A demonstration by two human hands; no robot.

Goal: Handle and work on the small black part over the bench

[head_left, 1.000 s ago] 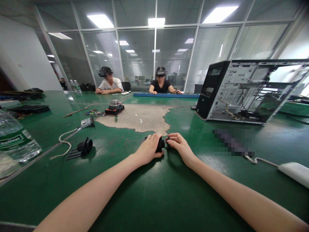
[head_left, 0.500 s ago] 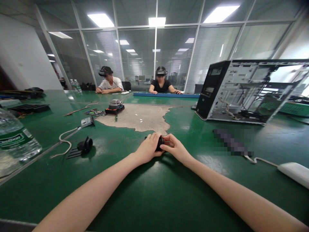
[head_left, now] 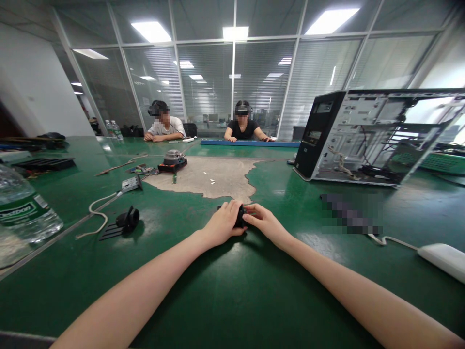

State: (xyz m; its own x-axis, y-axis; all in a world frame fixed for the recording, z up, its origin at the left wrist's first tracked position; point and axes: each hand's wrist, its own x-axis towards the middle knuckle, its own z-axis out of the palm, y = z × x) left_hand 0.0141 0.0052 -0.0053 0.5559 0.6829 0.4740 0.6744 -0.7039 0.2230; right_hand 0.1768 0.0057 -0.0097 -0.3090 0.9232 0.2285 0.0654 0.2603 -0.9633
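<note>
A black part (head_left: 240, 217) is clamped from nine o'clock by the fingers of the left hand (head_left: 222, 222) and pinched at three o'clock by the right hand's (head_left: 262, 219).

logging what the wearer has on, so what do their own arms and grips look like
Left arm and right arm are bare, with no sleeves, watch or bracelet showing. Left grip and right grip are gloveless hands; no rings, markings or cables show.
</note>
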